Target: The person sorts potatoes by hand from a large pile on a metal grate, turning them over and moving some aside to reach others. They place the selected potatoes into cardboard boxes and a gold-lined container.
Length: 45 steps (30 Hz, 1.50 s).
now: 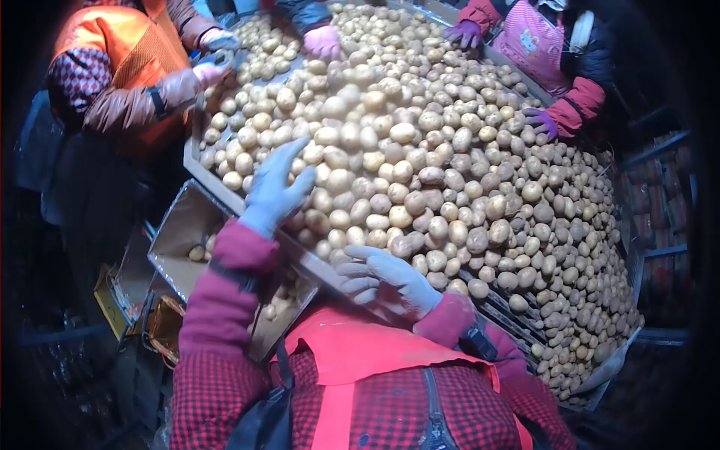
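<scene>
Your left grip (276,191) spreads at ten o'clock, right grip (396,280) open at five, by roundish, dirt-flecked potatoes (495,206), some blurred.

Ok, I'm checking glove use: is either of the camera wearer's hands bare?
No, the left hand and the right hand are both visibly gloved, with pale fabric covering the fingers.
</scene>
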Tool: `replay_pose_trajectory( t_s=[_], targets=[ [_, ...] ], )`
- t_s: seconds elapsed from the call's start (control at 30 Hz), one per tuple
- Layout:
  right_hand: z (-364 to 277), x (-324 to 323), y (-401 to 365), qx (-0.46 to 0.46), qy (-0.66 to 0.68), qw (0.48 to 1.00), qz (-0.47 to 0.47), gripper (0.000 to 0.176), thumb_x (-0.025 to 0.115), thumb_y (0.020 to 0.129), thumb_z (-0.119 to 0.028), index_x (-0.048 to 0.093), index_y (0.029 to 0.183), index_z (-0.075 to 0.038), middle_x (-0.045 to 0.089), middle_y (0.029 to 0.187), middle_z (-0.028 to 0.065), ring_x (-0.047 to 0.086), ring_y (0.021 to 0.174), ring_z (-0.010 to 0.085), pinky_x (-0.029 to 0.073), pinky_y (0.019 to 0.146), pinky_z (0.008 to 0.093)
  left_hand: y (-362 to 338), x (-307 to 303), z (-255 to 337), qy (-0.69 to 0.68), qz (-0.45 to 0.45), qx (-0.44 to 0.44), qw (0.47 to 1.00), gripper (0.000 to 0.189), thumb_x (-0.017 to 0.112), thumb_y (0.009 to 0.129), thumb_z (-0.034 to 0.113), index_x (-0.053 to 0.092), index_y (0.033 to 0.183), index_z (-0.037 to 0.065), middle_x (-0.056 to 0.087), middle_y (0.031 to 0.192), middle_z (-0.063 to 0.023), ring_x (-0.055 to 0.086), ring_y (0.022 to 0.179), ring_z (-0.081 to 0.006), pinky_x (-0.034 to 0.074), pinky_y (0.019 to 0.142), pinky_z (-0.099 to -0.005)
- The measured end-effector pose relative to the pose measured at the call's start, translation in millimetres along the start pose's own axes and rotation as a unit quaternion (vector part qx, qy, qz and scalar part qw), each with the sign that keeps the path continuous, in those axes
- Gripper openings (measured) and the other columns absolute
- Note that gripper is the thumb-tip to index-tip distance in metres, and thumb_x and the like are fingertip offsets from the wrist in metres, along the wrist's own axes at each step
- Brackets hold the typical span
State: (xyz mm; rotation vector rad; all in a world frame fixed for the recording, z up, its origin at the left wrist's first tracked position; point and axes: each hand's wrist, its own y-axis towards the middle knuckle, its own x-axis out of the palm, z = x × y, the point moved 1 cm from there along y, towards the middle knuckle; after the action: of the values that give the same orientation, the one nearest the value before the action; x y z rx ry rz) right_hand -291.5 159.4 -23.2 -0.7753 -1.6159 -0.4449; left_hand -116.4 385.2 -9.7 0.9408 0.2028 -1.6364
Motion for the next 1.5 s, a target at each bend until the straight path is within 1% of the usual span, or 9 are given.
replay_pose_trajectory(
  t_s=[0.17, 0.33, 0.47, 0.7, 0.87, 1.13, 1.27, 1.43, 1.5],
  targets=[
    [-23, 14, -36, -0.075, 0.011, 0.992, 0.1, 0.055, 0.063, 0.101, -0.019, 0.039, 0.149, -0.009, 0.053, 0.132, 0.0123, 0.052, 0.089, 0.0122, 0.044, 0.065, 0.0186, 102, 69, -8, 0.184, -0.184, -0.076, 0.963, 0.065, 0.073, 0.085, 0.045, 0.057, 0.141, 0.016, 0.062, 0.13, -0.0205, 0.059, 0.122, -0.0388, 0.047, 0.105, -0.0481],
    [-44, -3, -56, -0.129, -0.134, 0.969, 0.161, 0.062, 0.049, 0.108, -0.033, 0.028, 0.157, -0.001, 0.051, 0.144, 0.0236, 0.062, 0.119, 0.0299, 0.054, 0.095, 0.0363, 102, 56, 13, 0.211, -0.219, -0.06, 0.951, 0.056, 0.076, 0.077, 0.054, 0.069, 0.121, 0.02, 0.068, 0.112, -0.0138, 0.063, 0.11, -0.0349, 0.049, 0.094, -0.0481],
    [-71, -3, -44, -0.158, -0.132, 0.97, 0.126, 0.062, 0.048, 0.108, -0.034, 0.028, 0.157, -0.001, 0.051, 0.143, 0.0231, 0.062, 0.118, 0.0309, 0.054, 0.095, 0.0374, 90, 51, -11, -0.016, -0.177, -0.178, 0.968, 0.043, 0.072, 0.088, 0.051, 0.076, 0.11, 0.015, 0.07, 0.099, -0.0107, 0.068, 0.094, -0.0277, 0.053, 0.086, -0.0408],
    [-98, -11, -44, -0.186, -0.252, 0.933, 0.176, 0.06, 0.047, 0.108, -0.033, 0.029, 0.157, -0.003, 0.054, 0.142, 0.0238, 0.064, 0.114, 0.0322, 0.054, 0.097, 0.0427, 90, 34, -14, -0.609, 0.045, -0.3, 0.733, 0.038, 0.056, 0.105, 0.037, 0.064, 0.128, 0.009, 0.068, 0.109, -0.0073, 0.066, 0.099, -0.0193, 0.056, 0.08, -0.0336],
    [-92, -33, -42, -0.108, -0.108, 0.979, 0.134, 0.054, 0.045, 0.11, -0.032, 0.035, 0.152, -0.001, 0.056, 0.136, 0.0243, 0.068, 0.108, 0.0342, 0.059, 0.089, 0.0425, 148, 59, -59, -0.106, -0.084, -0.268, 0.954, 0.048, 0.066, 0.091, 0.049, 0.067, 0.122, 0.012, 0.07, 0.108, -0.0129, 0.07, 0.101, -0.0253, 0.056, 0.082, -0.0376],
    [-75, -33, -37, -0.064, -0.23, 0.961, 0.141, 0.052, 0.045, 0.11, -0.034, 0.042, 0.148, 0.0, 0.061, 0.133, 0.0205, 0.064, 0.118, 0.0318, 0.059, 0.09, 0.0436, 184, 98, -41, 0.254, -0.168, -0.129, 0.944, 0.062, 0.072, 0.082, 0.044, 0.057, 0.135, 0.017, 0.066, 0.125, -0.0165, 0.065, 0.117, -0.0337, 0.052, 0.098, -0.0457],
    [-78, -25, -36, -0.065, -0.26, 0.951, 0.155, 0.054, 0.043, 0.11, -0.035, 0.04, 0.15, 0.0, 0.061, 0.133, 0.0199, 0.063, 0.121, 0.0318, 0.057, 0.093, 0.0455, 163, 92, -40, -0.351, -0.077, -0.259, 0.897, 0.052, 0.074, 0.091, 0.032, 0.059, 0.133, 0.006, 0.07, 0.102, -0.0064, 0.067, 0.099, -0.0222, 0.054, 0.086, -0.0366],
    [-72, -31, -38, -0.07, -0.337, 0.923, 0.173, 0.055, 0.041, 0.11, -0.039, 0.04, 0.15, -0.001, 0.062, 0.132, 0.0203, 0.064, 0.119, 0.0327, 0.056, 0.096, 0.0476, 116, 59, -13, -0.59, -0.052, -0.225, 0.774, 0.055, 0.064, 0.1, 0.03, 0.049, 0.149, 0.009, 0.062, 0.122, -0.0048, 0.061, 0.109, -0.0178, 0.057, 0.078, -0.0338],
    [-72, -39, -39, -0.081, -0.246, 0.957, 0.128, 0.054, 0.044, 0.109, -0.039, 0.044, 0.149, -0.003, 0.062, 0.131, 0.0187, 0.064, 0.118, 0.0318, 0.055, 0.096, 0.0463, 111, 70, -21, -0.442, 0.002, -0.202, 0.874, 0.056, 0.065, 0.1, 0.031, 0.049, 0.148, 0.008, 0.063, 0.124, -0.0047, 0.059, 0.11, -0.0167, 0.054, 0.083, -0.0304]
  ],
)
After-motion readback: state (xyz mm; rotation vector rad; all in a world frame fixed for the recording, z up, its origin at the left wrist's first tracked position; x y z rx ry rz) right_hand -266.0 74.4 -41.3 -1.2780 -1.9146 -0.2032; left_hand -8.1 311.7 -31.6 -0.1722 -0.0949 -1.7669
